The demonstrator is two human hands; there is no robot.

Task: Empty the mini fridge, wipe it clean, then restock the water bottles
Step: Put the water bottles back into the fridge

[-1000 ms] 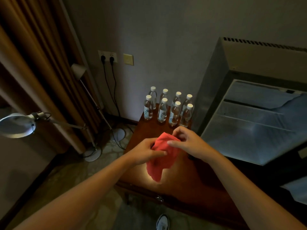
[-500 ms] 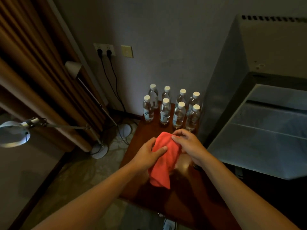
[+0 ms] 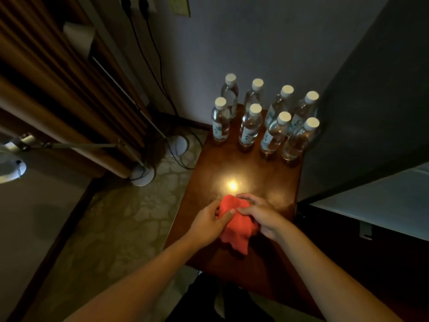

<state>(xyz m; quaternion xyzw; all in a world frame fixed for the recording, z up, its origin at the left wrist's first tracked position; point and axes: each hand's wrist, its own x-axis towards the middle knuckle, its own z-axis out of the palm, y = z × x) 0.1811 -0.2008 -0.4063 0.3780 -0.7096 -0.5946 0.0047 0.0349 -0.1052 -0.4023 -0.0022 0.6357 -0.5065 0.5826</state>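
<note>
Left hand: the left hand (image 3: 209,220) grips the left side of a crumpled red cloth (image 3: 236,226), thumb laid across the fabric and fingers curled under it.
Right hand: the right hand (image 3: 262,214) pinches the upper right part of the same cloth, fingers bent over its top edge.
Cloth: bunched between both hands, its lower end hanging loose toward the person; it is held over the near half of a dark reddish-brown wooden table (image 3: 209,177). Whether the hanging end touches the tabletop, I cannot tell.
Water bottles: eight clear plastic water bottles with white caps (image 3: 249,126) stand upright in two rows of four at the far end of the table, near the wall and well apart from the hands. The rightmost pair stands just beside the fridge side.
Mini fridge: a dark grey mini fridge (image 3: 371,101) stands at the right of the table; its pale interior (image 3: 383,205) shows at the right edge. Most of the inside is out of frame.
Table surface: a bright spot of reflected light lies on the wood just beyond the cloth.
Surroundings: brown pleated curtains (image 3: 46,77) hang at the left; a white-based lamp stand (image 3: 142,175) sits on the patterned floor beside the table; black cables (image 3: 151,56) run down the wall from a socket at the top.
</note>
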